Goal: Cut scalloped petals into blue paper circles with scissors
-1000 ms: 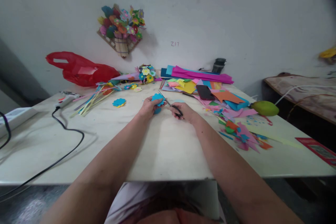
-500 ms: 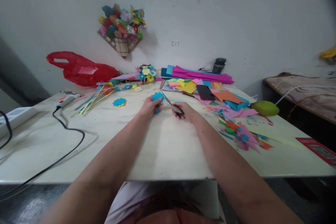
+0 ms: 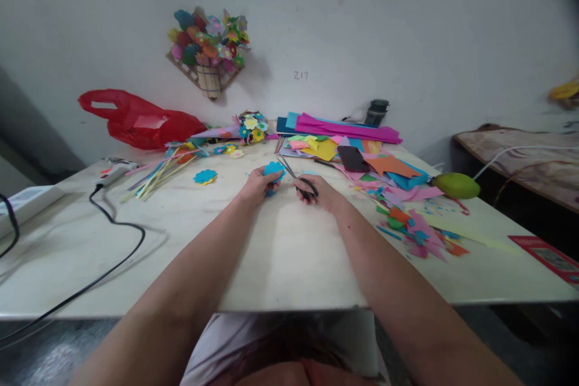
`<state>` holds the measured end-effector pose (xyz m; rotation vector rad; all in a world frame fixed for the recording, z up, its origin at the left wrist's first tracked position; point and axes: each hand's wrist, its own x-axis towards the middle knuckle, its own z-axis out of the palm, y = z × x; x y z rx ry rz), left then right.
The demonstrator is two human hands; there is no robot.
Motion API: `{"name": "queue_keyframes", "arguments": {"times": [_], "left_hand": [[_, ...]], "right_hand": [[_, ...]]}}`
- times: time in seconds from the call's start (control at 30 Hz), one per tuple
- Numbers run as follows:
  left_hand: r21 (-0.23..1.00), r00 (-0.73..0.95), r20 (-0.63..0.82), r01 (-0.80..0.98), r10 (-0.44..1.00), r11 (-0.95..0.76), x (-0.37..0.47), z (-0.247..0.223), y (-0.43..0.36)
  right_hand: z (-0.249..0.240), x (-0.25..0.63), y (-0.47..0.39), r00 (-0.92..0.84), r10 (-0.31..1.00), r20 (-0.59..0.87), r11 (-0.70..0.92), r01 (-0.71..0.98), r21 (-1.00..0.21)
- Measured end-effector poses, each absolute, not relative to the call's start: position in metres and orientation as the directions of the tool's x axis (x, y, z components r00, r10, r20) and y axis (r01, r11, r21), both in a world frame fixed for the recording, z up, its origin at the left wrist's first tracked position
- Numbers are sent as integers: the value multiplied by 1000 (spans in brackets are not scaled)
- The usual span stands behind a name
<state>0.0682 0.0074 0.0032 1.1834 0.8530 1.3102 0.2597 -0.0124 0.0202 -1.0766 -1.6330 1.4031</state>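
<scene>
My left hand pinched a scalloped blue paper flower; my right hand gripped black-handled metal scissors.
The blades slanted toward eleven o'clock, just beside the flower's two o'clock edge; at nine o'clock, a blue-and-yellow paper flower lay on the whitish table.

At centre, the left hand hides part of the blue paper; a white power strip is cut off at far left; at lower right, the print on a red card is too blurred to read
</scene>
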Motion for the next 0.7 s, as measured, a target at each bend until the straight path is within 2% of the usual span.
{"name": "queue_keyframes", "arguments": {"times": [0.43, 0.7], "left_hand": [[967, 124, 180, -205, 976, -153, 69, 1, 8], [964, 111, 195, -204, 974, -170, 69, 2, 9]], "right_hand": [[15, 262, -8, -426, 905, 9, 72, 132, -989], [20, 259, -12, -322, 947, -16, 29, 137, -990]]}}
